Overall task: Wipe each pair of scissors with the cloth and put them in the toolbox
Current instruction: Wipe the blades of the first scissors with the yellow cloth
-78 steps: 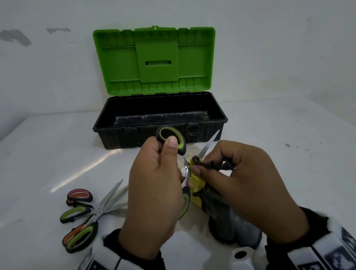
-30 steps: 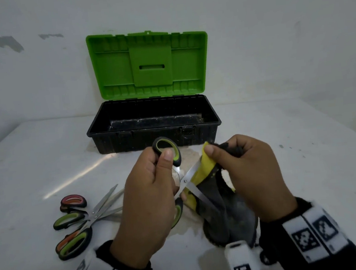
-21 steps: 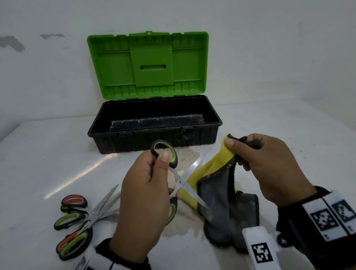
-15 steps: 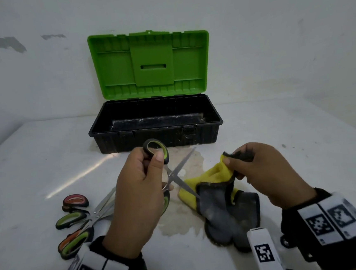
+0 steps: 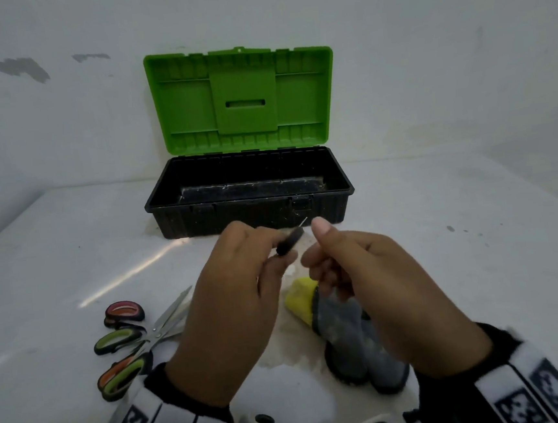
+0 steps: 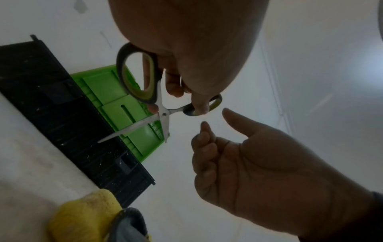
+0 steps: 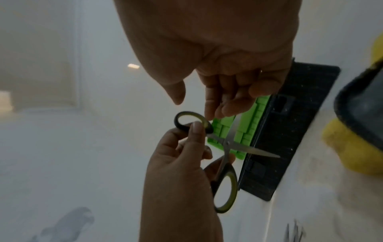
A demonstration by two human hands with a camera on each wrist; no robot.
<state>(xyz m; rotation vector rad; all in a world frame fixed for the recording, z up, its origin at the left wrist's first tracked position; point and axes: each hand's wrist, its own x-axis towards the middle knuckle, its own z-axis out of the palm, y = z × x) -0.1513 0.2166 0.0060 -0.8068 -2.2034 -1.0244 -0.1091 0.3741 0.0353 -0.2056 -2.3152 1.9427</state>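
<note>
Left hand (image 5: 226, 320) grips the green-handled scissors (image 6: 149, 98) by their loops, blades splayed toward the open toolbox (image 5: 250, 210) for dropping in, right hand (image 5: 379, 290) loosely curled and empty beside them, cloth (image 5: 341, 327) on the table

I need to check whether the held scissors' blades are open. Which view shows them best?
The left wrist view: the held scissors show both blades spread. The right wrist view shows them too, partly behind fingers; in the head view the left hand hides nearly everything.
</note>
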